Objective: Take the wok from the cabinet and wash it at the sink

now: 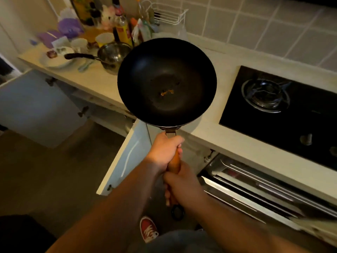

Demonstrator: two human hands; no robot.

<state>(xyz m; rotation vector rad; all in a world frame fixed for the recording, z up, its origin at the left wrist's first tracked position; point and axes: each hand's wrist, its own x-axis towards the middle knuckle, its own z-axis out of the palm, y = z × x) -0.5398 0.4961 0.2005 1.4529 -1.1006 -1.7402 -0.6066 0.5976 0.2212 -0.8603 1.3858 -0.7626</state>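
I hold a black wok (pixel 166 81) in the air over the front edge of the pale counter (pixel 206 132), its bowl facing up with a small orange speck of residue at the bottom. Its wooden handle (pixel 174 162) points back toward me. My left hand (pixel 165 148) grips the handle close to the bowl. My right hand (pixel 179 189) grips the handle's rear end, just above its black hanging loop. Below the wok, two white cabinet doors (pixel 127 157) stand open. No sink is in view.
A black gas hob (pixel 284 108) with one burner sits in the counter at right, and a steel pull-out rack (pixel 255 187) is open beneath it. At the back left stand a steel saucepan (pixel 113 55), bottles, cups, a bowl and a white wire rack (pixel 167 13).
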